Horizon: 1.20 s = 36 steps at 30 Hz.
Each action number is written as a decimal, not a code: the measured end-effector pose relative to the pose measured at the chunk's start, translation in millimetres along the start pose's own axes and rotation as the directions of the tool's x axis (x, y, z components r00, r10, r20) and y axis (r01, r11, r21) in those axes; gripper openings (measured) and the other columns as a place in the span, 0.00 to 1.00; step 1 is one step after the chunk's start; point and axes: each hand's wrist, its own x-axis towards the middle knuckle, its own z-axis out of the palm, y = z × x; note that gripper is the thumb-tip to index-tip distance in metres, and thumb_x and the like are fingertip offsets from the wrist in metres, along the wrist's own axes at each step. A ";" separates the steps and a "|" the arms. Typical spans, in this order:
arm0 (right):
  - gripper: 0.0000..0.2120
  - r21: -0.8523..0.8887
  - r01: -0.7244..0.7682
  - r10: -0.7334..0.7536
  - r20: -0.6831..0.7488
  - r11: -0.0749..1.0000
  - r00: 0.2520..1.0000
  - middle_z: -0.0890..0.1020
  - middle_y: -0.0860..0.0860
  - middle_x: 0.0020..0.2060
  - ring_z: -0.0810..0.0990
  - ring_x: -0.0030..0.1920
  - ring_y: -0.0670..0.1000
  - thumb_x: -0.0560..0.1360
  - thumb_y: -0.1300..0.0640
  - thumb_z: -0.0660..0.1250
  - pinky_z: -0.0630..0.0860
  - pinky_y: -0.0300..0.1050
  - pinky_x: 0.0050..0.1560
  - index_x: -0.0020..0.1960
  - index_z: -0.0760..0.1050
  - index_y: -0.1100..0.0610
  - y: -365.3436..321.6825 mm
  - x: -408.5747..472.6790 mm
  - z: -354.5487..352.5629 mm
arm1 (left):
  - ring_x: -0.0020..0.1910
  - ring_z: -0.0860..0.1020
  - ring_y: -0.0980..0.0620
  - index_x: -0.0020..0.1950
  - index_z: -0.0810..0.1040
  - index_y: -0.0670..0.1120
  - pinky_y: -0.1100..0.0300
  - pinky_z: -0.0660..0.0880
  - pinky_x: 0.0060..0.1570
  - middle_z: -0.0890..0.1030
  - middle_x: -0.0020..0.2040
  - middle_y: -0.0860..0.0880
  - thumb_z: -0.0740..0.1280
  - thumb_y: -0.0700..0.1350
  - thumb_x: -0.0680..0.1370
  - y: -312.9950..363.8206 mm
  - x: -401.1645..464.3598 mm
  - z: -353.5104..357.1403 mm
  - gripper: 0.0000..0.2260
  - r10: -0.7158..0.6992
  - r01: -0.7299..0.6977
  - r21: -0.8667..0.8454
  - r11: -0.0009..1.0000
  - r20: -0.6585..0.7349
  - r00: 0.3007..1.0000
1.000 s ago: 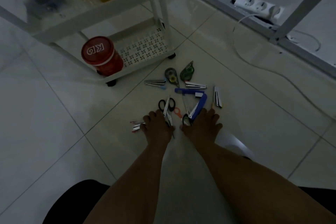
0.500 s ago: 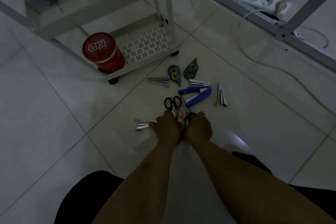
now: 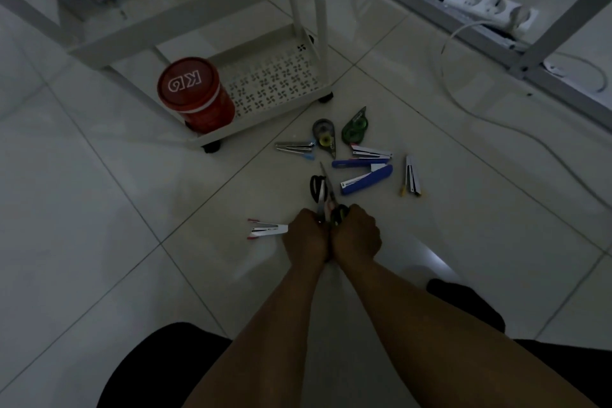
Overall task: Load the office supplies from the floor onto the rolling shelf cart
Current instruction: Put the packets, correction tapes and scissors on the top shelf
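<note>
scissors [image 3: 320, 190] now gathered, lifting off floor near us | left hand [image 3: 306, 237] and right hand [image 3: 357, 235], spread flat a second ago, now clench round them, we think; dim | blue stapler [image 3: 366, 179], cart [image 3: 265, 89] wait beyond | loading starts

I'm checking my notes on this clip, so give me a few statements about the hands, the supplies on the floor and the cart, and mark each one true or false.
1. Both hands, the left hand and the right hand, are closed around scissors on the floor. True.
2. The red canister lies on the floor beside the cart. False: it stands on the cart's bottom shelf.
3. The blue stapler lies open on the floor. True.
4. The green correction tape is already on the cart. False: it lies on the floor near the cart's wheel.
5. The power strip sits on the cart's top shelf. False: it lies by the metal frame on the right.
</note>
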 end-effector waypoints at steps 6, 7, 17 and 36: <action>0.09 0.062 -0.077 0.078 -0.012 0.995 0.997 0.81 0.59 0.55 0.80 0.55 0.58 0.77 0.61 0.63 0.77 0.50 0.53 0.56 0.77 0.62 -6.5 1.1 2.7 | 0.44 0.82 0.42 0.44 0.80 0.38 0.59 0.72 0.40 0.82 0.40 0.42 0.70 0.43 0.72 -11.4 2.6 -5.3 0.08 -0.094 0.099 -0.226 0.969 0.029 0.995; 0.09 0.077 -0.093 0.094 -0.012 0.993 0.995 0.81 0.59 0.56 0.80 0.55 0.58 0.77 0.61 0.63 0.77 0.50 0.53 0.56 0.77 0.62 -7.7 1.7 2.8 | 0.45 0.82 0.42 0.45 0.81 0.38 0.57 0.74 0.42 0.83 0.42 0.40 0.71 0.44 0.72 -13.1 2.2 -5.4 0.09 -0.107 0.113 -0.253 0.961 0.039 0.994; 0.09 -0.197 0.084 -0.089 -0.014 0.977 0.996 0.80 0.57 0.55 0.79 0.55 0.57 0.79 0.59 0.59 0.71 0.51 0.62 0.55 0.75 0.59 -10.4 -3.7 1.9 | 0.26 0.66 0.50 0.26 0.62 0.46 0.58 0.65 0.29 0.68 0.25 0.46 0.64 0.32 0.73 -5.9 -1.1 -17.5 0.19 -0.115 0.172 -0.349 0.921 0.180 0.977; 0.09 0.035 0.122 -0.126 0.114 0.992 0.985 0.82 0.57 0.48 0.81 0.48 0.58 0.73 0.56 0.66 0.71 0.42 0.40 0.50 0.78 0.60 -3.8 5.5 -3.3 | 0.47 0.78 0.43 0.44 0.75 0.41 0.50 0.77 0.54 0.79 0.47 0.40 0.61 0.35 0.78 -0.4 -6.3 -21.5 0.06 -0.202 0.417 -0.474 0.776 0.439 0.875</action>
